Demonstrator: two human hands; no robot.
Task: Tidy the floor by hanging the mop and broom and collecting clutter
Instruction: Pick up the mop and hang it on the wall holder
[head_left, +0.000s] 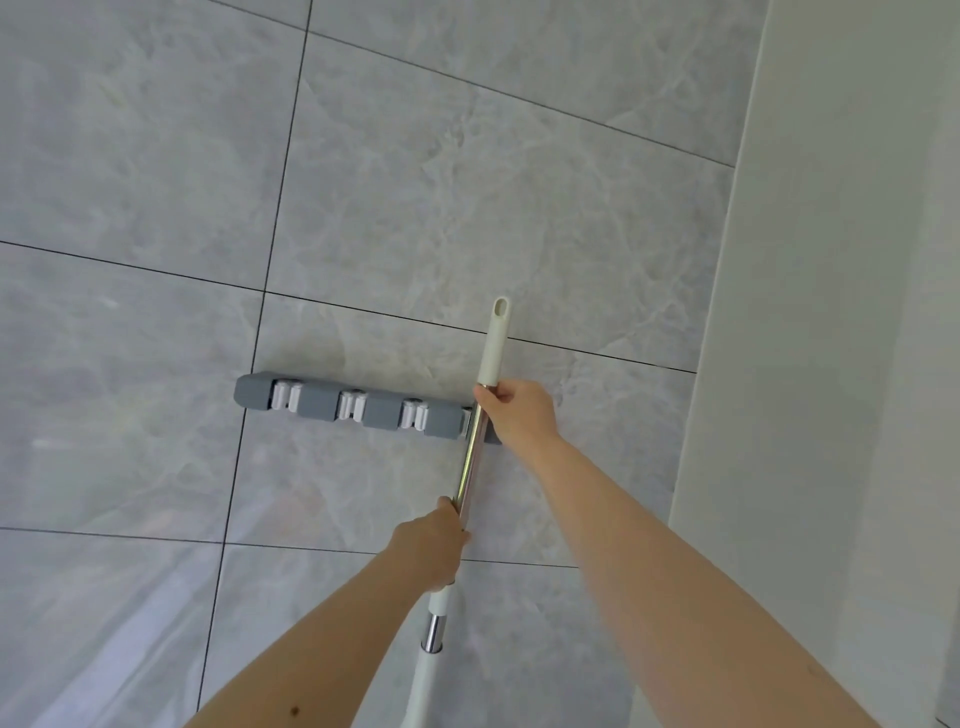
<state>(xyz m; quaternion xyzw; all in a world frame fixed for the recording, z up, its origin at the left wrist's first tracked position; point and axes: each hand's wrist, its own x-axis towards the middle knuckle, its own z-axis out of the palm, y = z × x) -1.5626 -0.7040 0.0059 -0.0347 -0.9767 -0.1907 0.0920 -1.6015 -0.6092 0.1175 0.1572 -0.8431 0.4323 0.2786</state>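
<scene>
Mop handle (471, 462) is held upright against the grey wall rack (363, 406), its shiny metal shaft crossing the rack at the rack's right end, where a clip is hidden behind the shaft. The cream end cap of the handle, with its hanging hole, stands above the rack, and the white lower section runs down below it and out of view. The right hand (517, 410) is curled round the shaft level with the rack, just under the cream cap. The left hand (434, 545) is gripped round the shaft well below the rack. Three white clips to the left of the handle are seen unoccupied. The rack is fixed to a grey marbled tile wall (467, 182), with a pale panel (831, 312) to its right.
</scene>
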